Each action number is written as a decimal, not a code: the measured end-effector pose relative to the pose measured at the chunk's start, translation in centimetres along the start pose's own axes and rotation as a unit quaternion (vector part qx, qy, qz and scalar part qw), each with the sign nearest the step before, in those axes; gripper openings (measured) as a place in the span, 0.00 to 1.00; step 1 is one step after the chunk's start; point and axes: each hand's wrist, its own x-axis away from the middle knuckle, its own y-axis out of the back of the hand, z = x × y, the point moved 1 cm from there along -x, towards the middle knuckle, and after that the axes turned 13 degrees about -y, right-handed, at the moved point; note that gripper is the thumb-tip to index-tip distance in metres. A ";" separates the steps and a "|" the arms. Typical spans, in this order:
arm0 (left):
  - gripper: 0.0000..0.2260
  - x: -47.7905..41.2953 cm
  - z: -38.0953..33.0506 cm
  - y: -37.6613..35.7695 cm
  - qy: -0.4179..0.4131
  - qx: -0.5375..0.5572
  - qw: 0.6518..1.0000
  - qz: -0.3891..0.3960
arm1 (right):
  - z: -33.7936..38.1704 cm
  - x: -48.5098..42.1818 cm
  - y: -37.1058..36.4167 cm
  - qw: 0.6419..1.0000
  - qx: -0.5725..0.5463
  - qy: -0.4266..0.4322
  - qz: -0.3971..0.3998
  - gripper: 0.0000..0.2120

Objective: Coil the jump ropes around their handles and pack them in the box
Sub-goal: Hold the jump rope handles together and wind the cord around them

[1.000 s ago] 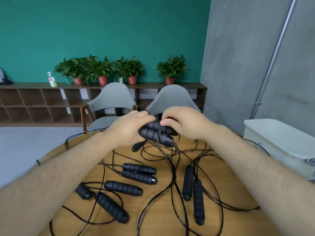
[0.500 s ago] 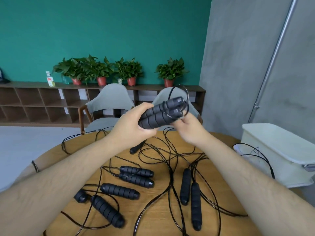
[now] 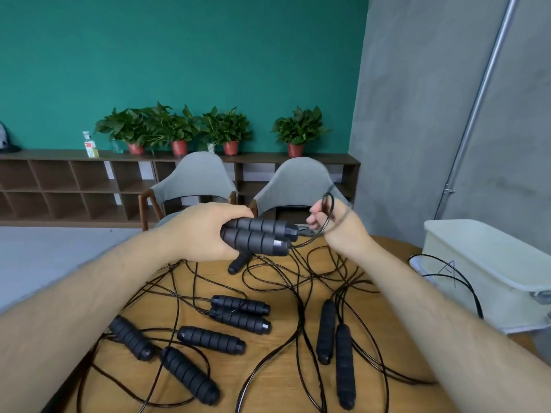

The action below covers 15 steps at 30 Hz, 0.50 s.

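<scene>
1. On the tabletop (image 3: 271, 275), eight loose handles (image 3: 238, 312) lie in a tangle of black cords (image 3: 300, 307). None are coiled, so it's early in the job, I'd say.
2. The box (image 3: 492, 263) is at the right. Its inside isn't visible and its right side is cut off.
3. The left hand (image 3: 205, 231) grips a pair of handles (image 3: 259, 236) side by side, above the far middle.
4. The right hand (image 3: 334, 225) is curled, with that rope's cord (image 3: 329, 201) looped over its fingers. Step: starting the wind. Next needs a taut cord and wraps round both handles.
5. One far handle (image 3: 238, 262) is half hidden under the left hand. I can't trace the held cord through the tangle.
</scene>
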 end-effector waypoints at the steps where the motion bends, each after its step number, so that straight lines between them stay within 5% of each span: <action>1: 0.12 0.3 0.4 -0.2 0.015 -0.069 0.997 0.016 | -0.2 -0.3 0.5 1.000 -0.001 0.010 -0.007 0.11; 4: 0.11 0.4 1.8 -0.7 0.077 -0.191 0.978 0.022 | 0.2 0.2 1.4 0.998 0.067 0.009 0.012 0.27; 7: 0.17 0.3 3.0 -1.0 0.106 -0.252 0.962 -0.006 | 1.1 0.6 1.3 0.992 0.099 0.028 -0.069 0.43; 11: 0.16 0.2 3.8 -1.5 0.134 -0.286 0.946 -0.066 | 1.9 1.6 2.0 0.937 0.064 0.183 -0.292 0.36; 13: 0.14 0.1 3.9 -1.5 0.145 -0.287 0.942 -0.092 | 2.5 2.2 1.7 0.919 0.080 0.260 -0.284 0.31; 15: 0.14 0.1 3.9 -1.6 0.135 -0.262 0.949 -0.110 | 3.6 2.8 0.4 0.933 0.155 0.264 -0.190 0.25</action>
